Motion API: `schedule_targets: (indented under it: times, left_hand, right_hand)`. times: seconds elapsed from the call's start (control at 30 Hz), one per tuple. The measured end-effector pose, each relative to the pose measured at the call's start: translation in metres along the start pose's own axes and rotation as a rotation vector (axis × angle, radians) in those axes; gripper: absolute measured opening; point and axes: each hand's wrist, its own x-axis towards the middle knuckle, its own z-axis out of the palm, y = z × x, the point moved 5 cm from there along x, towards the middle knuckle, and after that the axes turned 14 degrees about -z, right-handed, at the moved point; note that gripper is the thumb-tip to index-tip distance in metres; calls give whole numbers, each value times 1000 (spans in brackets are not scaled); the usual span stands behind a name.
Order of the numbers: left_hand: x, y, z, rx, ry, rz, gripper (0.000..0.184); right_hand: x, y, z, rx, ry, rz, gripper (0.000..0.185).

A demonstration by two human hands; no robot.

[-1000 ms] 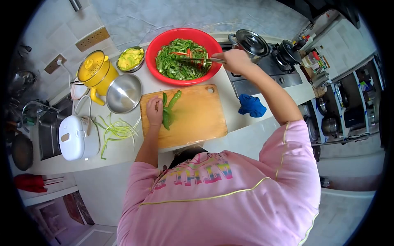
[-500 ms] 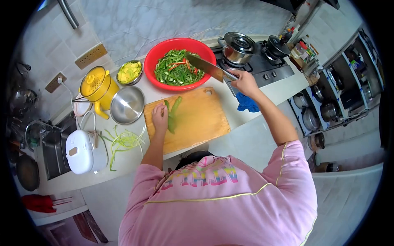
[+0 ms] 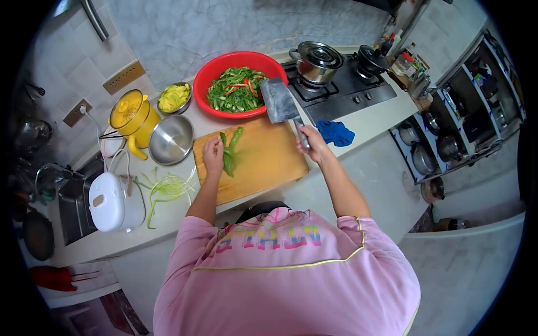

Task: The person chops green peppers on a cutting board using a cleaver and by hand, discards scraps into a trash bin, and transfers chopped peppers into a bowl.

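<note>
My right hand (image 3: 315, 144) is wrapped round the handle of a cleaver (image 3: 278, 101). Its broad blade is raised, flat side showing, over the right rim of a red basin (image 3: 241, 60) and the back of the board. Shredded green vegetable with a few red strips (image 3: 235, 92) fills the basin. On a wooden cutting board (image 3: 269, 162) lie long green peppers (image 3: 230, 155), close together near the left side. Beside their left edge is my left hand (image 3: 213, 155), fingers curled in; whether they grip anything is hidden.
A steel bowl (image 3: 171, 140), yellow pot (image 3: 134, 120) and bowl of yellow slices (image 3: 174, 98) stand left of the basin. Green peelings (image 3: 168, 187) lie near a white appliance (image 3: 115, 201). A blue cloth (image 3: 336, 133) sits before the gas stove (image 3: 353, 95), which carries a lidded pot (image 3: 318, 64).
My right hand has come down and left with the cleaver, and its blade has turned to show its broad side. My left hand has shifted slightly up and left, beside the peppers.
</note>
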Motion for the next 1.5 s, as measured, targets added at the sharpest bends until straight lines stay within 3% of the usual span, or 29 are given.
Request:
schedule_targets:
  times: [0.1, 0.17, 0.27, 0.43, 0.5, 0.6, 0.7, 0.83, 0.93, 1.0, 1.13, 1.23, 1.27, 1.37, 1.5]
  left_hand:
    - [2, 0, 1, 118, 27, 59, 19]
    - [4, -6, 2, 102, 56, 63, 21]
    - [5, -1, -1, 7, 116, -55, 25]
    - [-2, 3, -17, 161, 338, -220, 43]
    - [-14, 19, -26, 433, 327, -270, 45]
    - [-34, 40, -17, 630, 127, -473, 49]
    - [-51, 65, 10, 929, 123, -392, 55]
    - [-52, 60, 23, 992, 209, -191, 44]
    - [-55, 71, 13, 1044, 82, -46, 37]
    - [-57, 71, 5, 1030, -1, 36, 39]
    - [-66, 76, 2, 955, -7, -61, 43]
    - [-68, 108, 18, 878, 139, 190, 41]
    - [-70, 117, 32, 819, 58, 362, 35]
    - [-69, 102, 77, 694, -283, 458, 26]
    - [-62, 63, 98, 692, -335, 285, 20]
  right_hand:
    - [16, 33, 0, 152, -137, 80, 18]
    - [19, 55, 3, 240, -206, 297, 20]
    - [4, 35, 8, 226, -153, 74, 19]
    - [-35, 22, -36, 150, -198, 77, 18]
    - [-47, 14, -60, 107, -250, 94, 18]
    - [-60, 11, -83, -19, -300, 145, 18]
    - [-61, 30, -95, -8, -281, 237, 19]
    - [-55, 44, -88, 24, -282, 287, 18]
    - [-54, 48, -89, 23, -299, 290, 17]
    - [-54, 52, -90, 18, -305, 286, 17]
    - [-61, 57, -88, 17, -299, 297, 15]
    - [-67, 61, -81, 80, -273, 332, 17]
    - [-67, 68, -83, 63, -231, 346, 19]
    - [-72, 68, -74, 49, -156, 311, 22]
    - [-70, 63, -70, -6, -121, 286, 15]
